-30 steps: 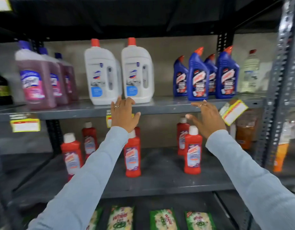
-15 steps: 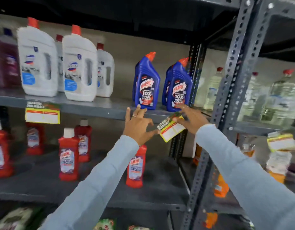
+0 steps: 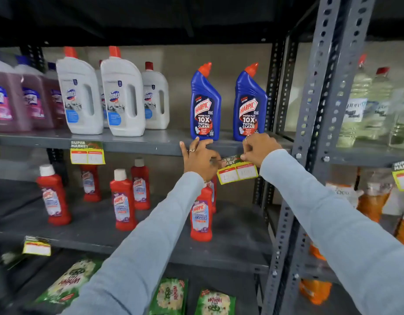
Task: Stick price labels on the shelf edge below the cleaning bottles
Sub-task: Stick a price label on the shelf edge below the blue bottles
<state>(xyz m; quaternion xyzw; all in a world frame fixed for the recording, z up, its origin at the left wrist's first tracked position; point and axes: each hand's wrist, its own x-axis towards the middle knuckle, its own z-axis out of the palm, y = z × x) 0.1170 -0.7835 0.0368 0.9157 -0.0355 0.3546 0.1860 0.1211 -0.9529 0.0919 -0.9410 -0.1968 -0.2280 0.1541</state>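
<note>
1. Pressing a price label [image 3: 238, 172] against the shelf edge [image 3: 151, 148], I have both hands on its top strip, just below the two blue bottles [image 3: 205, 103].
2. My left hand [image 3: 199, 159] pinches the label's left top corner between thumb and fingers, with the other fingers spread up over the shelf edge.
3. My right hand [image 3: 257, 148] is clenched on the label's right top corner, knuckles touching the shelf edge under the right blue bottle.
4. The label hangs below the edge, tilted, its right end higher, yellow-bordered with two white price boxes.
5. Farther left on the same edge, another label [image 3: 87, 153] hangs below the white bottles [image 3: 100, 96].
6. Red bottles [image 3: 122, 200] stand on the shelf below.
</note>
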